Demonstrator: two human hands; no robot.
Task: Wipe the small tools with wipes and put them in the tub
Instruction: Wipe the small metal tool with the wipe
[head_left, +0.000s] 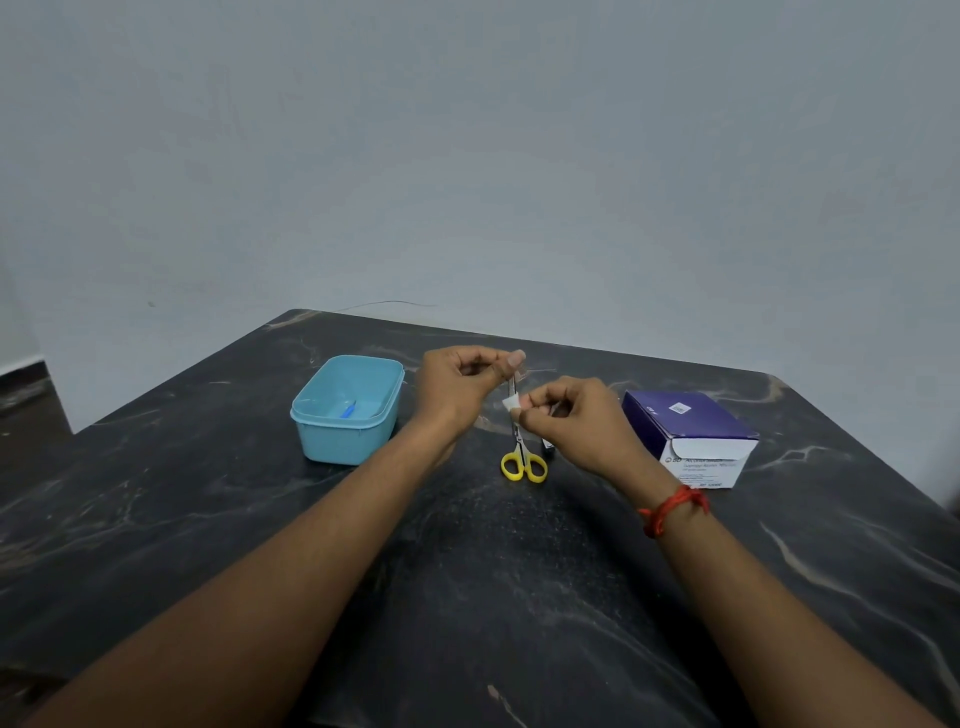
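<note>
Scissors (520, 448) left hand (457, 387), wipe (510, 402) right hand (582, 421)

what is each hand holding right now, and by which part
The left hand pinches the yellow-handled scissors by the blade tips, handles pointing down. The right hand pinches a small white wipe against the blades.

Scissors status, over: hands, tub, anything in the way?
Left hand pinches scissors by blade tip, handles down. Right hand pinches wipe on the blades. Tub holds one blue tool. Nothing seen in the way.
</note>
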